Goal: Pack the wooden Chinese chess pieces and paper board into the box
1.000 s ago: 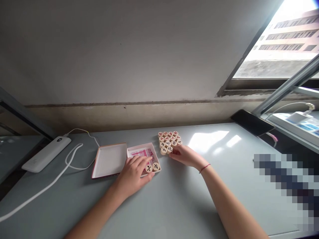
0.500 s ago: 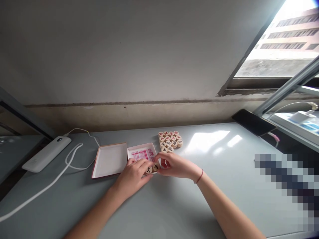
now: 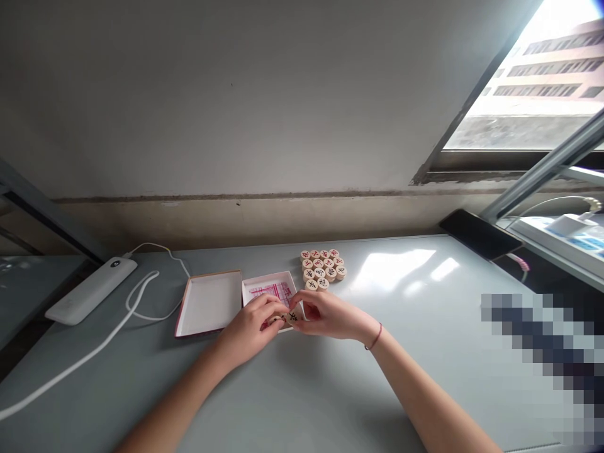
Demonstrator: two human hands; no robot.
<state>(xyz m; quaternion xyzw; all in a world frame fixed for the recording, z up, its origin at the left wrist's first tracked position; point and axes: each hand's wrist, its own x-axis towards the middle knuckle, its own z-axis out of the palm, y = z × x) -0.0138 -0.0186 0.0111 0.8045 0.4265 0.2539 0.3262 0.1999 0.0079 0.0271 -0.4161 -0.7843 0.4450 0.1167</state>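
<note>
An open white box (image 3: 286,277) holds a sheet with pink lines and a few xiangqi pieces at its front side. At the box's right front corner, my right hand (image 3: 325,313) pinches a round wooden xiangqi piece (image 3: 293,316) with a black character, tilted towards me. My left hand (image 3: 255,322) lies over the front of the box with fingers curled round another xiangqi piece (image 3: 277,319), which they mostly hide. Just behind my right hand, several stacked xiangqi pieces (image 3: 323,264) stand in rows, with red characters at the back and black ones in front.
The box lid (image 3: 209,305) lies inside up, left of the box. A white power bank (image 3: 92,290) with a white cable (image 3: 101,346) is on the left. A dark phone (image 3: 479,233) leans at the back right. The wall runs behind the desk (image 3: 302,402).
My right hand has tilted its piece up a little and shifted slightly left. The left fingers have curled in over the other piece, which is now more hidden.
</note>
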